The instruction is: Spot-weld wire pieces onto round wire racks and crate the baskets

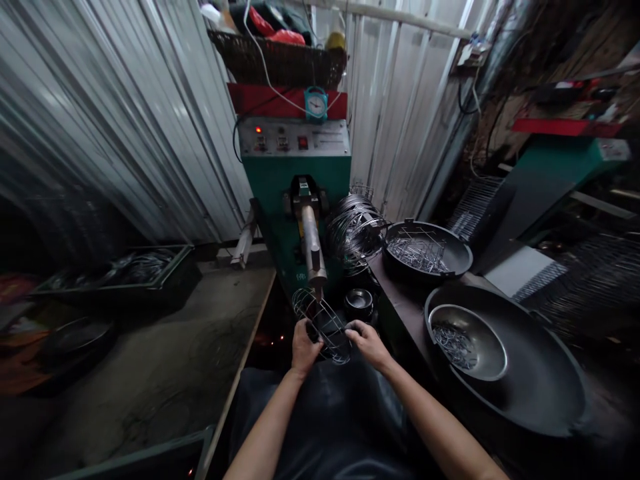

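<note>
A round wire frame (327,313) of thin metal rods sits tilted under the electrode tip of a green spot-welding machine (270,183). My left hand (305,350) grips the near left part of the frame, thumb and fingers closed. On the frame's right side, my right hand (366,340) pinches with thumb and fingertips; whether a small wire piece is also between them is too small to tell. The upper electrode arm (311,243) points down toward the frame, and whether its tip touches the wire I cannot tell. A small dark metal cup (359,301) stands just beyond my right hand.
At right, a black pan (463,250) holds small wire pieces; a steel bowl (493,343) with bent wires rests inside a large wok (545,393). Wire rings (353,230) hang beside the machine. A metal bin (163,287) and a wooden board edge (253,333) are at left.
</note>
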{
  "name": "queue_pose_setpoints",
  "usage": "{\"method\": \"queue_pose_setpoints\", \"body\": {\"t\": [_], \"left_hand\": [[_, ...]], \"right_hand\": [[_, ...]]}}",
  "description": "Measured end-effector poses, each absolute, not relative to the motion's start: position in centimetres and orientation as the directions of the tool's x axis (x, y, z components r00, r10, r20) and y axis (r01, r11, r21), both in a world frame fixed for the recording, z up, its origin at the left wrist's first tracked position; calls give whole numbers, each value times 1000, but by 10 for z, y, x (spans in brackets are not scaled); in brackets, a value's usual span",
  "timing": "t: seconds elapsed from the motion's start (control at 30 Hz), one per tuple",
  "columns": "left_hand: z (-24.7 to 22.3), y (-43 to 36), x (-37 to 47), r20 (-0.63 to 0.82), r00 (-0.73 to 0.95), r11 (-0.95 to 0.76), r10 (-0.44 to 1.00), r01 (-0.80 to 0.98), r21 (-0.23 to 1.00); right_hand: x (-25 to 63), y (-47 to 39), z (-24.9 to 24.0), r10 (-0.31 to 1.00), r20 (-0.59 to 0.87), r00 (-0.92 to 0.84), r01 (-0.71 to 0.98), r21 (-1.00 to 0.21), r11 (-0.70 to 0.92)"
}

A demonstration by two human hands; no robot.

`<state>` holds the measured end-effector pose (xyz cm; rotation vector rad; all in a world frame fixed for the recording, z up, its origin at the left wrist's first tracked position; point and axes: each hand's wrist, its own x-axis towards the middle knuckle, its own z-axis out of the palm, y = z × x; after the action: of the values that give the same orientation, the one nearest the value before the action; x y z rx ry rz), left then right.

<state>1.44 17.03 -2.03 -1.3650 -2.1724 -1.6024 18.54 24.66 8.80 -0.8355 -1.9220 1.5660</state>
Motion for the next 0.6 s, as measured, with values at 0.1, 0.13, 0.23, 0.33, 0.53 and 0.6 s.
{"method": "queue_pose_setpoints", "body": {"t": [0.1, 0.13, 0.23, 0.33, 0.53, 0.6], "left_hand": [[-16, 171, 14, 511, -624, 46, 591, 659, 751], [-13, 172, 14, 490, -633, 49, 599, 640, 767], [-4, 173, 14, 435, -640, 48, 634, 594, 803], [3, 172, 15, 394, -644, 48, 656, 556, 830], [13, 165, 21, 297, -673, 38, 677, 435, 900], [17, 165, 22, 249, -683, 45, 687, 382, 923]], "right_hand": [[176, 251, 95, 748, 20, -664, 133, -981, 144], [172, 253, 97, 754, 22, -656, 139, -979, 149], [167, 257, 100, 760, 8, -649, 151, -978, 140], [171, 257, 97, 760, -26, -649, 145, -985, 91], [180, 253, 97, 740, -95, -666, 150, -989, 8], [175, 255, 103, 741, -79, -667, 132, -991, 14]]}}
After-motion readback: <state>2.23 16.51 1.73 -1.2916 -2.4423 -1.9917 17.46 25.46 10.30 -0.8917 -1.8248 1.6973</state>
